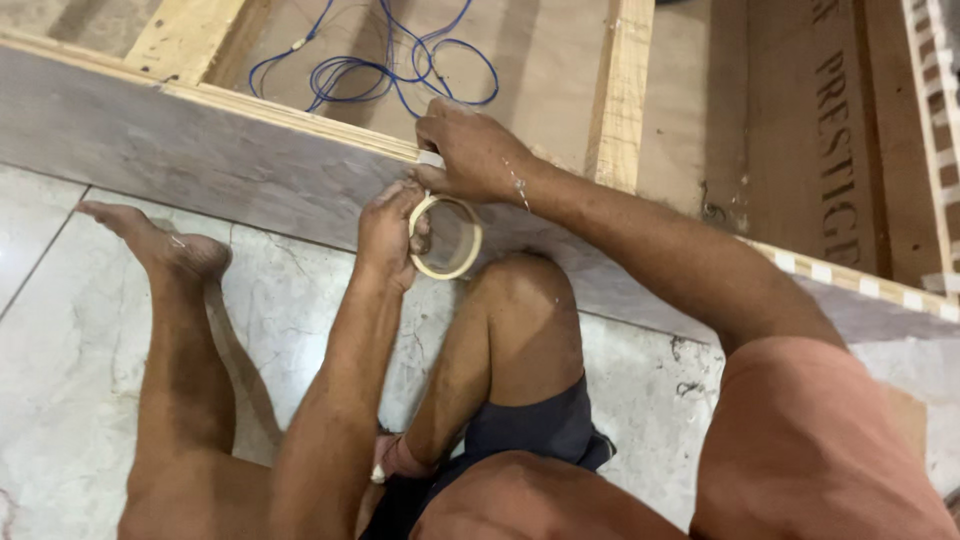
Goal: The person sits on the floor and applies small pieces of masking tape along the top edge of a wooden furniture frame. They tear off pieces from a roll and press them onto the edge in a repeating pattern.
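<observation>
Left grip (392, 222) clenches a light, stiff cream tape roll (446, 237) by its rim; right grip (468, 150) pins its thin, sticky end (430, 159) on the grey marble-look panel (200, 160).

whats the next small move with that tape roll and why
Probably pull the tape roll a little further down the grey panel face. The right hand pins the tape end at the panel's top edge, while the left hand holds the roll just below, so only a short strip is out.
</observation>
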